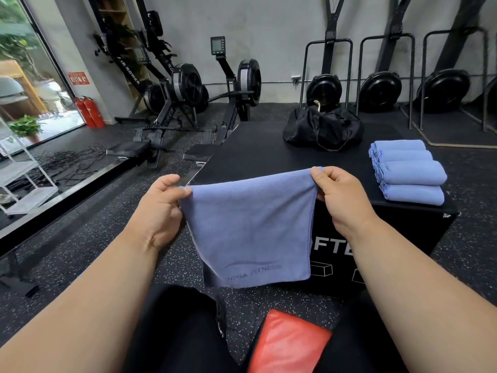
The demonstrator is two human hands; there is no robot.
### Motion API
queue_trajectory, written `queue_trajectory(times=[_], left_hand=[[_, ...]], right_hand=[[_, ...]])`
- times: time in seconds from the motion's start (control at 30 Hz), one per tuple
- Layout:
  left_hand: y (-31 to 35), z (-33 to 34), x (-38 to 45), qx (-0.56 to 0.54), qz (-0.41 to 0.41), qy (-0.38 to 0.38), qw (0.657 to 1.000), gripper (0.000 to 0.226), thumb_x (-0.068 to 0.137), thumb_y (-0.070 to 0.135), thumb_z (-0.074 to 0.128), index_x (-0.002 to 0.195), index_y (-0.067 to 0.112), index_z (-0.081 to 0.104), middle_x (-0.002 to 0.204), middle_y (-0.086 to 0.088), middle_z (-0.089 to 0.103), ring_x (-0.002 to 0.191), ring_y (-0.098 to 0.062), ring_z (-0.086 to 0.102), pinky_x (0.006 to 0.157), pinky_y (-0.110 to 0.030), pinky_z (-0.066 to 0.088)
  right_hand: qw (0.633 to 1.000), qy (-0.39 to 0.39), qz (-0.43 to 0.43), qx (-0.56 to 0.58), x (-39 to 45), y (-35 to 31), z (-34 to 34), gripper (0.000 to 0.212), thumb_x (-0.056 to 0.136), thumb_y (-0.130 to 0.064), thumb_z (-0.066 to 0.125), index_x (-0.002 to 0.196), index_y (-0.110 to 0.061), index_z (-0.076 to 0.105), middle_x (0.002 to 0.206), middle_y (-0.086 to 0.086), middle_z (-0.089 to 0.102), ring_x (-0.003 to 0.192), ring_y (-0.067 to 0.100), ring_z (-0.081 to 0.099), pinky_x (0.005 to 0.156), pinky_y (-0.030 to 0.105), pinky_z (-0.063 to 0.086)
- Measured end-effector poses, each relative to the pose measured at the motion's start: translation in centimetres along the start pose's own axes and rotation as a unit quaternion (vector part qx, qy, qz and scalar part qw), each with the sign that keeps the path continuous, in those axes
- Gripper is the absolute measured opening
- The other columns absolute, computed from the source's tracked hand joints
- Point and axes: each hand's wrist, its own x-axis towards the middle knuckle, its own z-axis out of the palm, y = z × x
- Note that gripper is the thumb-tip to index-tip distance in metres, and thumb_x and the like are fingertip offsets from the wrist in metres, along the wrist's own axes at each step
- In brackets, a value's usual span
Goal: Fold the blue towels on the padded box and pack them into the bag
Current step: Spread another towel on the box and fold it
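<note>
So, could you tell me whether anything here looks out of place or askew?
Nothing stands out: both hands pinch one towel by its top corners, four folded towels sit neatly stacked on the padded box.

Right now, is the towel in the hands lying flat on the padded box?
No. The left hand and right hand pinch the towel by its top corners, hanging in front of the padded box.

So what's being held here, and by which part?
A blue towel, hanging in front of the padded box: left hand and right hand each pinch a top corner.
</note>
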Motion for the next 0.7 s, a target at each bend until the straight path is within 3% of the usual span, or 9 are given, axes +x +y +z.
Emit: queue_trajectory(times=[0.17, 0.3, 0.47, 0.63, 0.7], left_hand=[[0.2, 0.7, 0.6, -0.038, 0.017, 0.021, 0.999, 0.032, 0.098, -0.002, 0.064, 0.085, 0.025, 0.053, 0.075, 0.004, 0.054, 0.068, -0.007, 0.055, 0.069, -0.021, 0.044], [-0.1, 0.6, 1.0, -0.019, 0.026, 0.061, 0.998, 0.035, 0.097, -0.009, 0.061, 0.088, 0.024, 0.05, 0.076, 0.001, 0.052, 0.067, -0.009, 0.054, 0.064, -0.02, 0.046], [-0.4, 0.3, 1.4, 0.096, 0.093, 0.073, 0.988, 0.04, 0.091, -0.013, 0.063, 0.082, 0.025, 0.055, 0.071, 0.004, 0.043, 0.062, -0.009, 0.041, 0.06, -0.025, 0.033], [-0.6, 0.4, 1.3, 0.196, 0.176, 0.058, 0.963, 0.037, 0.089, -0.01, 0.07, 0.085, 0.026, 0.064, 0.079, 0.008, 0.051, 0.071, -0.006, 0.049, 0.076, -0.022, 0.042], [-0.8, 0.7, 1.2, 0.19, 0.187, 0.05, 0.963, 0.035, 0.089, -0.012, 0.071, 0.09, 0.022, 0.065, 0.083, 0.006, 0.053, 0.07, -0.002, 0.053, 0.074, -0.017, 0.047]], right_hand=[[1.0, -0.011, -0.012, 0.016, 0.2, -0.3, 0.0, 0.019, 0.099, -0.034, 0.071, 0.089, -0.02, 0.078, 0.088, -0.001, 0.072, 0.083, 0.013, 0.061, 0.083, 0.036, 0.052], [0.999, -0.028, -0.023, 0.011, 0.3, -0.2, -0.1, 0.02, 0.1, -0.035, 0.07, 0.091, -0.019, 0.077, 0.089, 0.001, 0.071, 0.085, 0.016, 0.06, 0.084, 0.038, 0.051], [0.999, -0.027, -0.027, 0.005, 0.3, -0.2, -0.1, 0.021, 0.099, -0.034, 0.07, 0.091, -0.017, 0.076, 0.086, 0.0, 0.07, 0.082, 0.014, 0.059, 0.081, 0.036, 0.05], [0.999, 0.013, -0.032, 0.023, 0.5, 0.1, -0.1, 0.018, 0.1, -0.029, 0.072, 0.087, -0.018, 0.077, 0.085, -0.003, 0.072, 0.08, 0.012, 0.06, 0.081, 0.033, 0.052], [0.999, 0.025, -0.023, 0.03, 0.6, 0.2, -0.3, 0.018, 0.1, -0.029, 0.072, 0.087, -0.016, 0.076, 0.082, -0.004, 0.07, 0.076, 0.009, 0.059, 0.077, 0.029, 0.052]])
